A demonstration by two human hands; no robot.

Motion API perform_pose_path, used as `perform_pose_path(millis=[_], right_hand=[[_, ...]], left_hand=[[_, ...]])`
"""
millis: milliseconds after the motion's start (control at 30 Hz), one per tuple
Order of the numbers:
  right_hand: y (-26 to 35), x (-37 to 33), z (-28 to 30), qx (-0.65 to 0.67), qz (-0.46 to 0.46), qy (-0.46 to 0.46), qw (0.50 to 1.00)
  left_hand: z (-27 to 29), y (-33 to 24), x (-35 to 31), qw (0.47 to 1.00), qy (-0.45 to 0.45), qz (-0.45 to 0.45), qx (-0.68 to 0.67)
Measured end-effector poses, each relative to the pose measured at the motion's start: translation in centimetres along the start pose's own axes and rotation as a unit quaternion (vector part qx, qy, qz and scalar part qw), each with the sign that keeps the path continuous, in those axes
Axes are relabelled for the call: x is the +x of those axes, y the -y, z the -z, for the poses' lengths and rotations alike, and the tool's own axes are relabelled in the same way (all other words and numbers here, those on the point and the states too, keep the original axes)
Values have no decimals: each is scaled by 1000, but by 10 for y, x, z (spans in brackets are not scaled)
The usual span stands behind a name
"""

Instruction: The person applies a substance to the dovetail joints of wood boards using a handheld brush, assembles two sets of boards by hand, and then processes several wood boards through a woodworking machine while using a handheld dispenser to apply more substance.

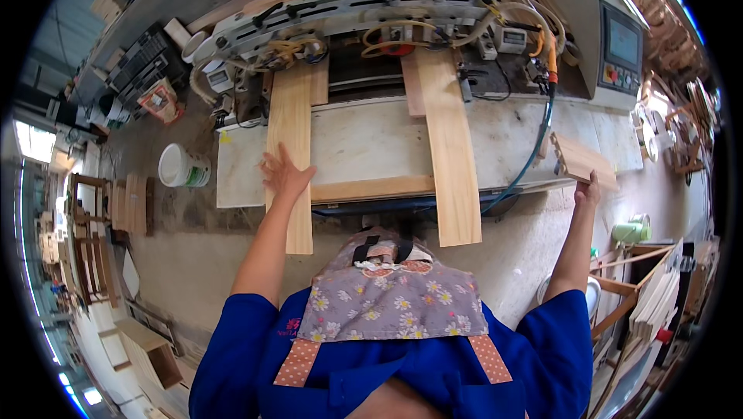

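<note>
Blue sleeves and a flowered apron point(391, 303) fill the lower edge, closest to the camera; both forearms reach up from them toward a pale tabletop point(371, 144) in front of a grey woodworking machine point(348, 1). Left hand point(285, 175) lies flat, fingers spread open, on a long light plank point(290, 136); the plank lies on the left part of the tabletop, its far end under the machine, its near end hanging past the tabletop's front edge. Right hand point(588, 189) is off the tabletop's right end, fingers closed on the underside of a small wooden piece point(582, 160) held tilted in the air; how firmly it is gripped cannot be told. A wider second plank point(453, 152) lies right of centre on the tabletop, also overhanging the front; a narrow strip point(371, 188) lies along the front edge between the two planks. A white bucket point(183, 167) stands on the floor left of the tabletop. Likely risks: the plank, pressed only by an open palm, may skew or tip at its overhang; the small piece, held from below, may slip.
</note>
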State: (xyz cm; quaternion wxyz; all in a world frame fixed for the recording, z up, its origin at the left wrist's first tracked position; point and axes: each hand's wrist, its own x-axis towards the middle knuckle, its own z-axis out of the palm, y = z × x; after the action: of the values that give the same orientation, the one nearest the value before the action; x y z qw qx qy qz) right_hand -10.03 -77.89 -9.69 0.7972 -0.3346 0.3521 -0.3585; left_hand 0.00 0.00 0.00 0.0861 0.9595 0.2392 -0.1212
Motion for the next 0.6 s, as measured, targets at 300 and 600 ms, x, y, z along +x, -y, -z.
perform_pose_path(millis=[300, 600], right_hand=[[6, 32, 6, 42, -108, -112, 987], [0, -124, -103, -139, -55, 204, 968]], left_hand=[[39, 85, -102, 998, 9, -63, 8], [84, 205, -194, 651, 400, 47, -643]])
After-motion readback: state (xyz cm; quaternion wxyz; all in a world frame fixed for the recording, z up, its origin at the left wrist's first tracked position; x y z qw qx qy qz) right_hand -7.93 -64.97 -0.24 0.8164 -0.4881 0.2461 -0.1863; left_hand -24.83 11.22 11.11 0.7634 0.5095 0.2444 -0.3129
